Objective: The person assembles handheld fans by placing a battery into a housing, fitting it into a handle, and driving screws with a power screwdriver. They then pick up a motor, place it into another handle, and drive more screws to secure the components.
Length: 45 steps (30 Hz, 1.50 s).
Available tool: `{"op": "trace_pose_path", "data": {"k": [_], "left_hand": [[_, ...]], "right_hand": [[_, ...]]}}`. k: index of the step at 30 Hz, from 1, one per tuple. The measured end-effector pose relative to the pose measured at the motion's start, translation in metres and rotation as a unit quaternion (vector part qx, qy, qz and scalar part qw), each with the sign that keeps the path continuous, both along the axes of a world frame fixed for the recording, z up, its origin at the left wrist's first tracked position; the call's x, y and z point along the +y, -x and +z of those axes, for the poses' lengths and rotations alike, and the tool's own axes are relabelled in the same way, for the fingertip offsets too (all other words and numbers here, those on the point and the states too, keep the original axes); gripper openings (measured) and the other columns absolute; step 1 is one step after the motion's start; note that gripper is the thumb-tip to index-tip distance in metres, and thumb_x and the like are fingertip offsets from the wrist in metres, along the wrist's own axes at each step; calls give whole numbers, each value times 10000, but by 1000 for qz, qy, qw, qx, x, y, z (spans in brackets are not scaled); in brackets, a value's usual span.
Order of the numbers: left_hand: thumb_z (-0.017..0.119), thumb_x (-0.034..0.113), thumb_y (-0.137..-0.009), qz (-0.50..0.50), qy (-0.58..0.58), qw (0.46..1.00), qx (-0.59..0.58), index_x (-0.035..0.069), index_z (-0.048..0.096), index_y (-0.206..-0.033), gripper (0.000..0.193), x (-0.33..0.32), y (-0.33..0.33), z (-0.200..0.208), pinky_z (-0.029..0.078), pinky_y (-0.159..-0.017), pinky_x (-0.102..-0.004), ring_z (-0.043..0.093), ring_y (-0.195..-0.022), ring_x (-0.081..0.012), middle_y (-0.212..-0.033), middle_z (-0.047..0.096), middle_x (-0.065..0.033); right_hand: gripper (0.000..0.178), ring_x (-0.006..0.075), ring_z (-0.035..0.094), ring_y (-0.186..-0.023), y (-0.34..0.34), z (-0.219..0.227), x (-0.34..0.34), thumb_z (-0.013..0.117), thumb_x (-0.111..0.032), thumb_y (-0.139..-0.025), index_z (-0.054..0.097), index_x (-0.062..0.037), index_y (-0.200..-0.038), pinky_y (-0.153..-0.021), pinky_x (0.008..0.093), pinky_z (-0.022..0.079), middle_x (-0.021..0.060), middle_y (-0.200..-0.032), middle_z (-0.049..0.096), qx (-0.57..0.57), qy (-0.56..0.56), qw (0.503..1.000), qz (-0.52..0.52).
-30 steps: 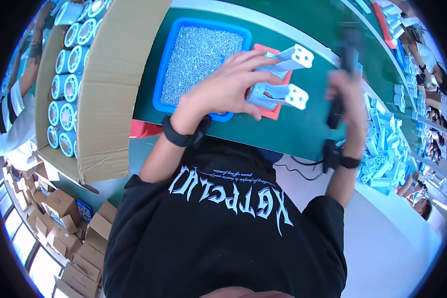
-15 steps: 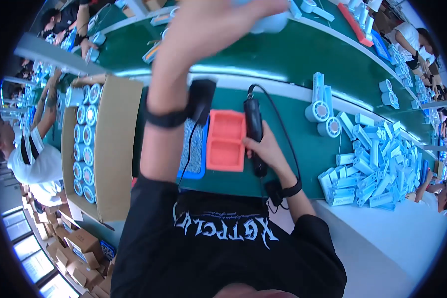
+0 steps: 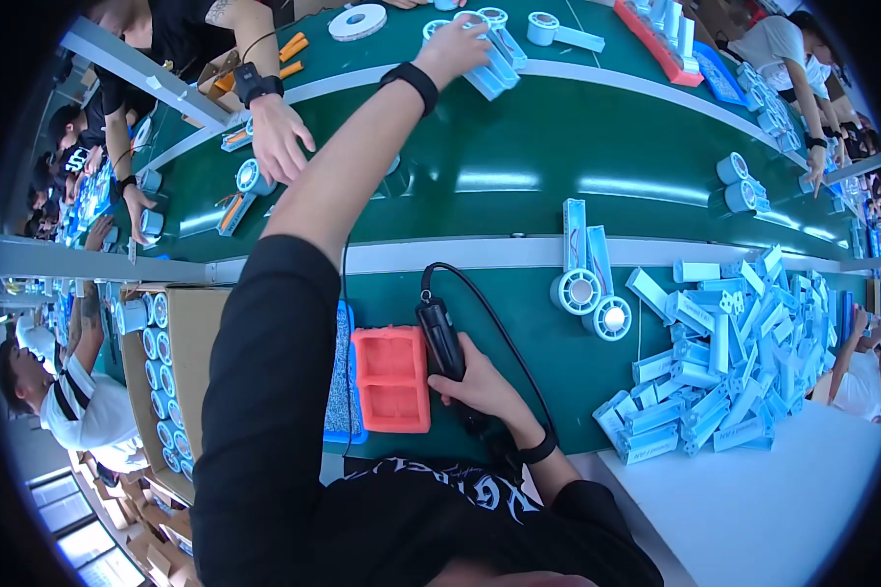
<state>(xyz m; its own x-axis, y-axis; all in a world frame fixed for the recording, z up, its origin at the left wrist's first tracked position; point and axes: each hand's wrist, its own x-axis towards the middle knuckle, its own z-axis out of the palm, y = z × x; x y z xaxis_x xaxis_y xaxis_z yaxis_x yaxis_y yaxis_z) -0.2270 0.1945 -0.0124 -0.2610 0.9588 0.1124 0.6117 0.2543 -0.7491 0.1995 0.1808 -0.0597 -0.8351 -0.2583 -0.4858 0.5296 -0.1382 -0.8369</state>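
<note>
My left arm stretches far across the green belt, and my left hand [image 3: 452, 51] curls over a light-blue handheld fan housing [image 3: 490, 78]. Its round end is partly hidden under my fingers. A second light-blue fan [image 3: 505, 41] lies right beside it. Nearer my body, my right hand [image 3: 485, 380] is wrapped around a black electric screwdriver [image 3: 441, 338] with a cord looping from its top. Just left of the screwdriver sits a red two-compartment fixture [image 3: 393, 380]. A blue tray of small metal screws [image 3: 343, 377] is next to that, partly covered by my left sleeve.
Two open fan housings [image 3: 593, 279] lie right of the screwdriver. A big heap of light-blue handle shells [image 3: 719, 352] fills the right side. At left stands a cardboard box [image 3: 191, 342] of round fan parts. A co-worker's hand [image 3: 282, 142] reaches over the belt near another fan [image 3: 250, 181].
My left hand has moved away from me to the belt's far side, lowering onto the fan housings there. My right hand still grips the screwdriver. The whole view has shifted.
</note>
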Motion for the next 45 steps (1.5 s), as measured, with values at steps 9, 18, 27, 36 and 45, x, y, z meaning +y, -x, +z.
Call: {"op": "trace_pose_path", "data": {"k": [9, 18, 27, 36, 45], "left_hand": [[577, 167, -813, 36, -72, 997, -2, 235, 656, -952, 174, -23, 77, -58, 401, -942, -366, 448, -1197, -134, -1228, 515, 82], [549, 155, -840, 180, -364, 806, -430, 31, 628, -959, 189, -83, -76, 137, 410, -923, -449, 555, -1036, -320, -828, 651, -121], [706, 228, -748, 121, -219, 721, -646, 95, 575, -1162, 454, -238, -382, 108, 453, -855, -383, 576, -1012, -304, -1067, 614, -124], [728, 262, -703, 150, -164, 825, -520, 171, 578, -1192, 520, -239, -465, -7, 254, -1046, -591, 308, -1308, -392, -1385, 395, -105], [602, 87, -760, 205, -213, 803, -518, 147, 549, -1235, 482, -279, -436, -21, 193, -1078, -592, 207, -1359, -432, -1472, 272, -158]], "right_hand": [[481, 116, 595, -588, 3, 0, -2, 718, -162, -790, 397, -5, -1112, -537, 275, 483, 55, -715, 584, 17, -44, 998, 43], [498, 394, 625, -690, -6, 24, 11, 676, -271, -792, 404, 39, -1072, -598, 407, 500, 217, -757, 608, 124, -357, 926, -12], [504, 402, 592, -869, 0, 8, 29, 651, -367, -790, 461, 45, -1009, -717, 468, 480, 239, -981, 570, 210, -583, 785, -8], [581, 356, 609, -868, -12, 60, 58, 678, -422, -760, 525, -71, -1197, -739, 413, 489, 200, -1073, 577, 282, -619, 725, -110], [613, 398, 579, -933, 17, 21, 127, 789, -358, -628, 538, -224, -1171, -733, 468, 492, 129, -1147, 528, 217, -748, 626, -38]]}}
